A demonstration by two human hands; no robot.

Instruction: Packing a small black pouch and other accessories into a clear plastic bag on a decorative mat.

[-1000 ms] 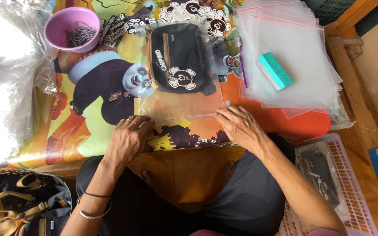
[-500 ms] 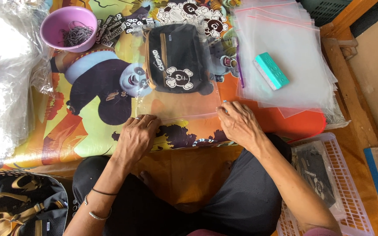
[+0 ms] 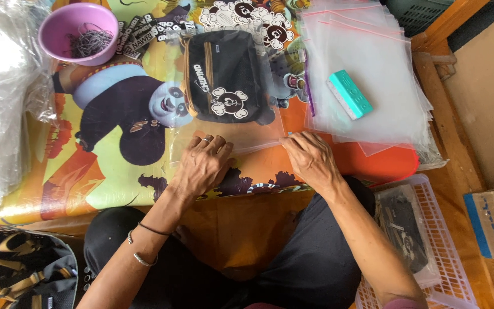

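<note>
A small black pouch [image 3: 224,77] with a brown strap and white skull print lies inside a clear zip bag [image 3: 230,134] on a colourful cartoon mat [image 3: 87,171]. My left hand [image 3: 201,166] presses flat on the bag's near edge, fingers spread. At the bag's near right corner my right hand [image 3: 310,157] pinches the seal strip with its fingertips.
A pile of clear zip bags [image 3: 367,74] with a teal block [image 3: 350,94] on top lies at the right. A pink bowl [image 3: 78,31] of dark bands stands far left beside black tags [image 3: 144,34]. A white basket [image 3: 424,246] holds packed pouches. Crumpled plastic [image 3: 1,103] lies left.
Both hands have slid along the bag's near edge; the left now lies flat on it and the right pinches the corner.
</note>
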